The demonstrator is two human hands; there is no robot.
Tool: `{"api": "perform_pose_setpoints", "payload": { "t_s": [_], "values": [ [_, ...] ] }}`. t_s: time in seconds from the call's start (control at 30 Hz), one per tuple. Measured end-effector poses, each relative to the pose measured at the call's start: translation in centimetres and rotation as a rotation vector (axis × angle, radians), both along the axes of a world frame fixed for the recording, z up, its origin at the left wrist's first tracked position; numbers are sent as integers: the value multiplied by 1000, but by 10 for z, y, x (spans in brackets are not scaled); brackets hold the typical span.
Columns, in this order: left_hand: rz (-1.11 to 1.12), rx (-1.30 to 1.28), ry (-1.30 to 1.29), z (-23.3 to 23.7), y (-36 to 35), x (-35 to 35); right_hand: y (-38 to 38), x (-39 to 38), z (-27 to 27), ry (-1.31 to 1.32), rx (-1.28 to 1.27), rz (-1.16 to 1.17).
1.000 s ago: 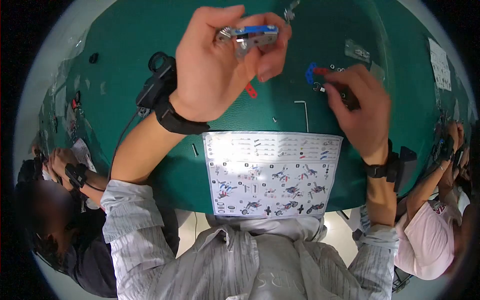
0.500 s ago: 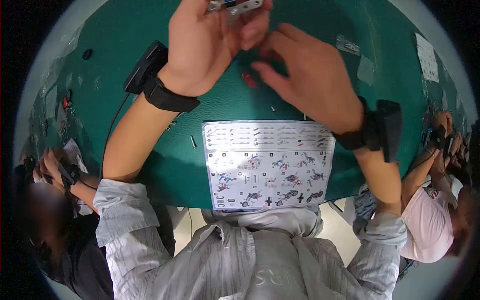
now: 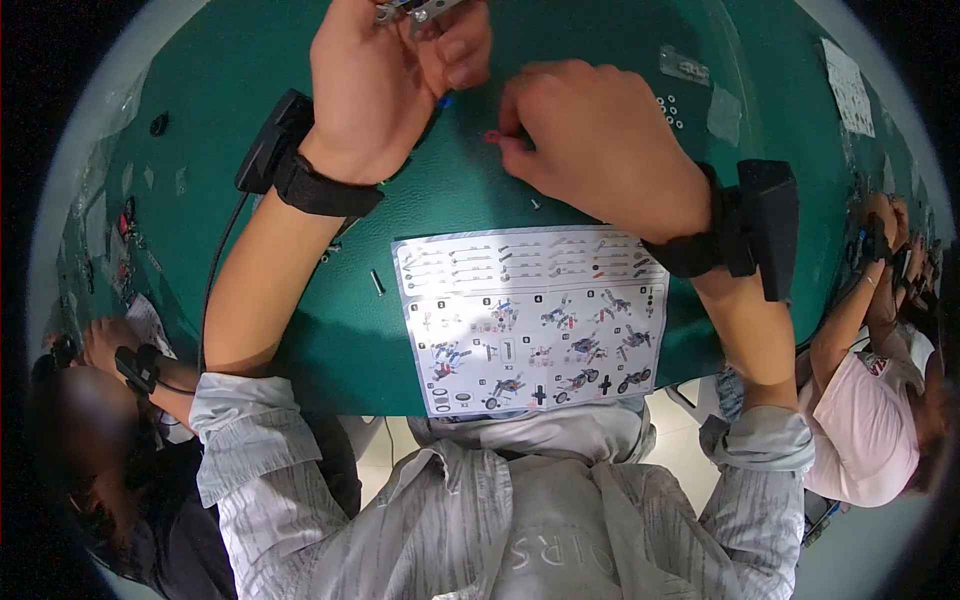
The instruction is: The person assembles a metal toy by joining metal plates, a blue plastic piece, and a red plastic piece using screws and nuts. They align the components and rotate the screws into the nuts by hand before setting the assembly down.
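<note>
My left hand [image 3: 375, 100] is raised at the top of the view, its fingers curled around a small metal model assembly [image 3: 432, 10] with a perforated silver strip. The upper frame edge cuts off part of that assembly. A small blue part [image 3: 445, 102] shows beside the left palm. Over the table, my right hand [image 3: 605, 130] has its thumb and index finger closed on a small red part [image 3: 492, 137], partly hidden by the fingertips. A small screw [image 3: 535, 204] lies just below the right hand.
A printed instruction sheet [image 3: 530, 320] lies at the near edge of the green table [image 3: 330, 380], with a long screw [image 3: 377, 283] left of it. White rings [image 3: 670, 110] and a small plastic bag [image 3: 684, 66] lie to the right. Other people sit at both sides.
My right hand has come down onto the red part and closed its fingers on it. My left hand with the metal assembly has shifted slightly left and up in view.
</note>
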State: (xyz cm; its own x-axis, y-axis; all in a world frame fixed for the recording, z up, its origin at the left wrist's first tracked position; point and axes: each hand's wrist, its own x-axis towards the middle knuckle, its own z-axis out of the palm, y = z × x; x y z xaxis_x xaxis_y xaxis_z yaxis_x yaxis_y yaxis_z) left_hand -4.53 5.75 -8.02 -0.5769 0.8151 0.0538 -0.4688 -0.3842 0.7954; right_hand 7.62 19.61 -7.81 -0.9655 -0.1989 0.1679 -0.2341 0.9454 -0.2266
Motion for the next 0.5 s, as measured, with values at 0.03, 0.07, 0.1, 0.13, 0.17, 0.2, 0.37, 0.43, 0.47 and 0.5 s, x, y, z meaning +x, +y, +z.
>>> {"api": "perform_pose_setpoints", "payload": {
  "t_s": [0.03, 0.07, 0.1, 0.13, 0.17, 0.2, 0.37, 0.43, 0.47, 0.5],
  "values": [
    [-7, 7, -6, -2, -1, -1, 1, 0, 0, 4, 1, 21],
    [-15, 18, -10, -4, -1, -3, 1, 0, 0, 10, 0, 18],
    [-22, 29, -13, -5, -1, -4, -1, 1, 0, 17, -2, 16],
    [-10, 15, -19, -5, 0, -4, -3, 1, 0, 22, -6, 14],
    [2, 2, -25, -3, 0, -2, -2, 2, 1, -6, -28, 34],
    [15, -13, -31, -3, -1, -1, -1, 3, 3, -36, -51, 54],
    [4, -20, -68, -2, -1, 2, 6, 11, 1, -74, -190, 70],
    [-4, -24, -87, -3, -1, 3, 9, 12, -3, -83, -307, 45],
    [-17, -20, -92, -6, -1, 1, 9, 12, -6, -59, -307, 34],
    [-31, -15, -96, -8, 0, 1, 9, 11, -9, -33, -306, 23]
  ]
}}
